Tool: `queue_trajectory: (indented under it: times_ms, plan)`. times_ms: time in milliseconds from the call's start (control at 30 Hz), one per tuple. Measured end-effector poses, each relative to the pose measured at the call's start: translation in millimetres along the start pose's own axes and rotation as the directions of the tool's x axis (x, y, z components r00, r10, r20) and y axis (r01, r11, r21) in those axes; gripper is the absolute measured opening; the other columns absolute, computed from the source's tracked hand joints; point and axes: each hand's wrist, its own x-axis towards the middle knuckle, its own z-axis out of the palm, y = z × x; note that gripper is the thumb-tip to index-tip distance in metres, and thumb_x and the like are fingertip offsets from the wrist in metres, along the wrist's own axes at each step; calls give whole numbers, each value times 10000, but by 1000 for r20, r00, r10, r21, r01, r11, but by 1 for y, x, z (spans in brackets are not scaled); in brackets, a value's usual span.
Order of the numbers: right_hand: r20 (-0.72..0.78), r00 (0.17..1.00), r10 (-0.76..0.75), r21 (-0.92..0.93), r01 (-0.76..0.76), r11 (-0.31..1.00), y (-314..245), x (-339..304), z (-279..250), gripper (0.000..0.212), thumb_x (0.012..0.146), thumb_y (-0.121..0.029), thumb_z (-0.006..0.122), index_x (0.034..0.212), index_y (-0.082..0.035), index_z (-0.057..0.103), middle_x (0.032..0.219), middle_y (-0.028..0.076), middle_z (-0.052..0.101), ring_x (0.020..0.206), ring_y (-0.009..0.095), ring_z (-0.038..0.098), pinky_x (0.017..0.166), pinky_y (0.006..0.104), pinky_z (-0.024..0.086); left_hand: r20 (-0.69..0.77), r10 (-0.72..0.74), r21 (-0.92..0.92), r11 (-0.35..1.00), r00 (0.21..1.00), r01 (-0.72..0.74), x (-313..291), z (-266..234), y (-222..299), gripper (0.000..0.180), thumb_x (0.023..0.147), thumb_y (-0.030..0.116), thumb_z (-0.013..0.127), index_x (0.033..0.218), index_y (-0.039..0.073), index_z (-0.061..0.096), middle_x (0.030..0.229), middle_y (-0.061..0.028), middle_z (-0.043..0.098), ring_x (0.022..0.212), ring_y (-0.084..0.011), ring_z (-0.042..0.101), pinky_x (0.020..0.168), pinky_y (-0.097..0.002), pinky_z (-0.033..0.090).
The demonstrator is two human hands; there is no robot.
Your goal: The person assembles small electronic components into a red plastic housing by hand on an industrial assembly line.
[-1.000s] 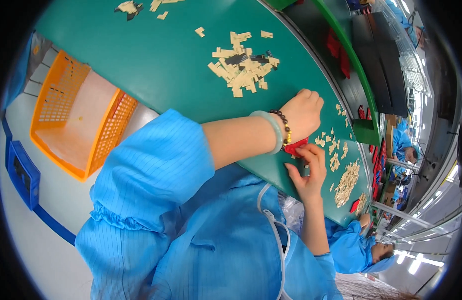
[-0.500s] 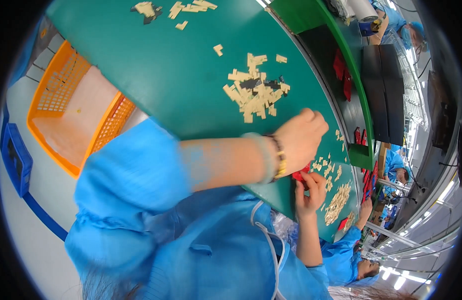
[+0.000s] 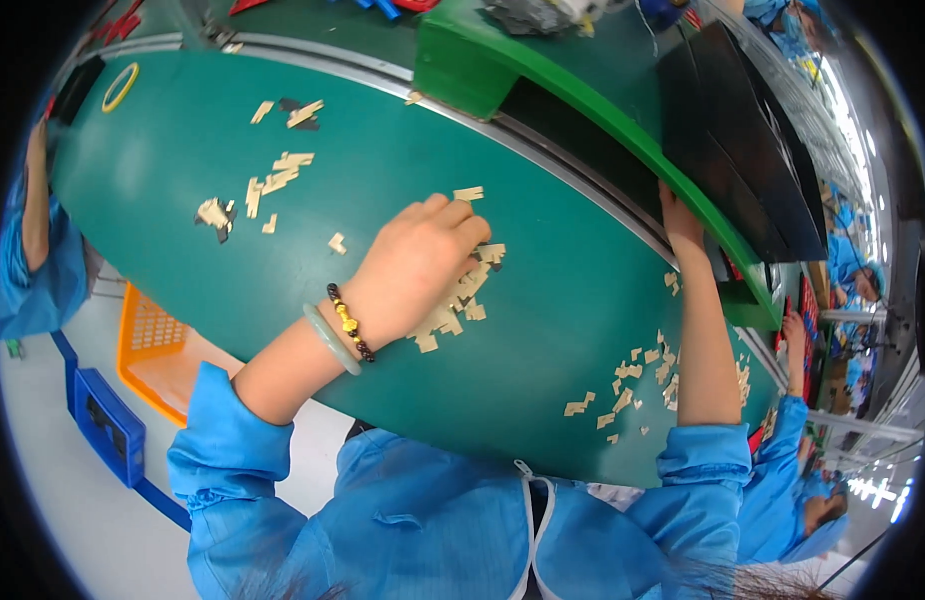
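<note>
Left hand (image 3: 418, 268) curls over the cream cut-out pieces (image 3: 473, 285) mid-frame, fingers bent, any hold hidden! Right hand (image 3: 682, 222) is partly behind the green shelf's rim, right of centre; can't tell its grip.

Jacket (image 3: 433, 535): one, bright blue, loose cut, creased cloth. Front closure: zip with white edging (image 3: 552, 500), pale pull tab (image 3: 524, 467) at the top; dark strip (image 3: 539, 508) showing in the opening. Chest: short curved mark (image 3: 398, 519), pocket slit or fold, cannot tell which. Left sleeve (image 3: 233, 455) and right sleeve (image 3: 705, 460): blue, full, bunched, ending well above the wrists. Left hand (image 3: 423, 262): bare. Bangle (image 3: 332, 340): one, smooth, pale green, closed ring, worn on left forearm. Bracelet (image 3: 349, 326): one, round dark beads, gold-coloured ornaments at centre, worn nearer the hand.
</note>
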Motion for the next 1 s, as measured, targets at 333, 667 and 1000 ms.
queue_trajectory:
  times_ms: [333, 667, 1000]
  plan:
    - [35, 882, -470, 354, 429, 831, -89, -224, -118, 251, 731, -68, 732, 975, -85, 678, 939, 78, 645, 893, 263, 623, 749, 383, 477, 255, -36, 33, 999, 966, 29, 29, -6, 14, 145, 774, 14, 681, 885, 29, 589, 871, -108, 556, 917, -287, 547, 804, -387, 470]
    - [-94, 951, -293, 739, 264, 620, -121, -237, -130, 212, 730, -70, 743, 935, -82, 687, 926, 39, 625, 811, 217, 605, 689, 338, 494, 42, -234, 39, 972, 971, 233, 11, -9, 41, 85, 870, -9, 615, 953, -3, 628, 797, -118, 627, 696, -238, 594, 647, -319, 481]
    - [354, 929, -108, 873, -370, -317, -174, -210, -118, 343, 874, -17, 667, 1204, -37, 576, 1000, 46, 595, 870, 88, 610, 716, 230, 509, 85, -424, -964, 193, 902, 182, -12, 31, 99, 55, 922, 40, 641, 953, 6, 611, 985, -38, 591, 779, -110, 539, 726, -247, 448]
